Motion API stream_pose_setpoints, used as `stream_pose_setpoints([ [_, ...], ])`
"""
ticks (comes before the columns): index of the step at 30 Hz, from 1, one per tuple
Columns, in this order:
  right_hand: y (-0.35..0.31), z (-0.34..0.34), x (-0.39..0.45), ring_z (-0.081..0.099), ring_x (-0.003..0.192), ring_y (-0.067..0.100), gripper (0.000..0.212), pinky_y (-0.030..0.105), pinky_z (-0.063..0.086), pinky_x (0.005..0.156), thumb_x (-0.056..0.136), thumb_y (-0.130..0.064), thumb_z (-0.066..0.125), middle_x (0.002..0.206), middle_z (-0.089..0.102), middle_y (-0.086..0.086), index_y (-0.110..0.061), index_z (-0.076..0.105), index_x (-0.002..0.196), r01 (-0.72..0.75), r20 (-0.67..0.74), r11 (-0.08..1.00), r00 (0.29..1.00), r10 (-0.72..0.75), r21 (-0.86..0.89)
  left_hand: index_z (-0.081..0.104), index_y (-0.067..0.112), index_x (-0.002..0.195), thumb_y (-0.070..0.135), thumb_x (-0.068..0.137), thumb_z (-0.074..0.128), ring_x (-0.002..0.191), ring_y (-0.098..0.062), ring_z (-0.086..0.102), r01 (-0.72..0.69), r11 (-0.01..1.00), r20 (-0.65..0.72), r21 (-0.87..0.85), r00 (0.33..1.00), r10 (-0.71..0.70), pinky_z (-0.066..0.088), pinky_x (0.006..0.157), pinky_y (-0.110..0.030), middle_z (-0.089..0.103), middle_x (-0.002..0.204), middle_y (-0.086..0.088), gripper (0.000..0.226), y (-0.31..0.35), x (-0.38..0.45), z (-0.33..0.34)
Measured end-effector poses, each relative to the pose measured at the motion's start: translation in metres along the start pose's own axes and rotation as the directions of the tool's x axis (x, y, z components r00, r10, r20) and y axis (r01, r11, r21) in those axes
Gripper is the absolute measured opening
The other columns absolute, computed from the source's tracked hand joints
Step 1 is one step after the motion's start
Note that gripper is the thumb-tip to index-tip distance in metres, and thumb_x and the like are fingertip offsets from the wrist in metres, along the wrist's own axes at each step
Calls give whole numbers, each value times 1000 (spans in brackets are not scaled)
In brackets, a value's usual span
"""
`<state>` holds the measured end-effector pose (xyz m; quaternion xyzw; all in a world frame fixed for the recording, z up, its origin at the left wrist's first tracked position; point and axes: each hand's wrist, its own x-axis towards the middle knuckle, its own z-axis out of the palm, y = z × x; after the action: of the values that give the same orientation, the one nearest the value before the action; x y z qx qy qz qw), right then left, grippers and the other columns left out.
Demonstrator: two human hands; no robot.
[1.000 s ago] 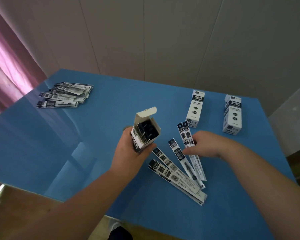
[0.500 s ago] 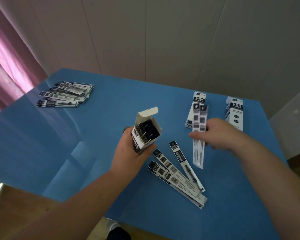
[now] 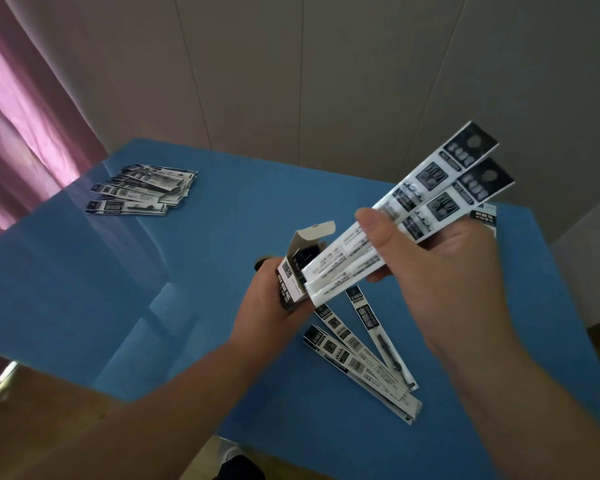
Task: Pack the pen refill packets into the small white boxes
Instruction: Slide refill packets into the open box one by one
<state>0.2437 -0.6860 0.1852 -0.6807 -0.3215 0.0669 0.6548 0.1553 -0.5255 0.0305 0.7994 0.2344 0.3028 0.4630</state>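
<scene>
The right hand [image 3: 444, 271] has its grip closed on two refill packets [image 3: 426, 202], thumb pressed over them, their lower ends at the mouth of the open white box [image 3: 300, 268]. The left hand [image 3: 267, 306] grips that box from below, flap up, dark packets already inside. Three loose packets [image 3: 361, 358] lie fanned on the blue bench [image 3: 222, 237] just beneath the hands; a pile [image 3: 142, 192] sits far left.

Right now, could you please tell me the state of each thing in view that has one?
White box: top flap open, held in the left hand.
Two packets: pinched in the right hand, lower ends at the box mouth.
Packets on table: loose, fanned out.
Far pile: heaped, untouched.
</scene>
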Motion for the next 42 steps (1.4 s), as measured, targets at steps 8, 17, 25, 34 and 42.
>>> stream_pose_setpoints([
  [8, 0, 16, 2, 71, 62, -1, 15, 11, 51, 56, 88, -30, 77, 73, 76, -15, -19, 75, 78, 63, -39, 995, 997, -66, -73, 46, 67, 106, 50, 74, 76, 99, -6, 66, -70, 997, 24, 17, 997, 70, 61, 77, -38, 63, 107, 20, 47, 4, -2, -1],
  [17, 10, 21, -4, 73, 68, -3, 13, 14, 55, 56, 87, -33, 79, 74, 76, -18, -23, 76, 79, -1, 39, 989, 999, 6, -145, 44, 72, 111, 51, 72, 79, 106, 1, 65, -19, 997, -40, -74, 999, 16, 56, 85, -30, 62, 113, 24, 56, 0, -2, -2],
  [25, 9, 20, -7, 71, 66, -4, 17, 15, 54, 55, 86, -37, 78, 72, 74, -18, -23, 74, 76, -8, 18, 971, 1000, 13, -240, 45, 67, 109, 52, 74, 79, 99, -2, 66, -1, 999, -31, -42, 1000, 0, 58, 79, -34, 62, 108, 23, 51, -2, -3, 0],
  [34, 20, 36, -7, 63, 87, 2, 35, 35, 57, 73, 81, -63, 64, 93, 63, -14, -31, 63, 96, -35, 148, 894, 983, 112, -446, 50, 48, 105, 45, 79, 75, 94, -20, 66, -67, 997, 1, -29, 998, 67, 56, 73, -50, 64, 102, 7, 36, -1, -1, 3],
  [42, 21, 32, -6, 62, 98, 12, 16, 32, 53, 83, 87, -43, 66, 103, 61, -6, -44, 52, 93, 36, 104, 944, 995, -2, -328, 41, 68, 105, 57, 74, 73, 91, -8, 64, -77, 996, -27, 42, 997, 78, 51, 69, -27, 61, 100, 17, 46, 1, -2, 5],
])
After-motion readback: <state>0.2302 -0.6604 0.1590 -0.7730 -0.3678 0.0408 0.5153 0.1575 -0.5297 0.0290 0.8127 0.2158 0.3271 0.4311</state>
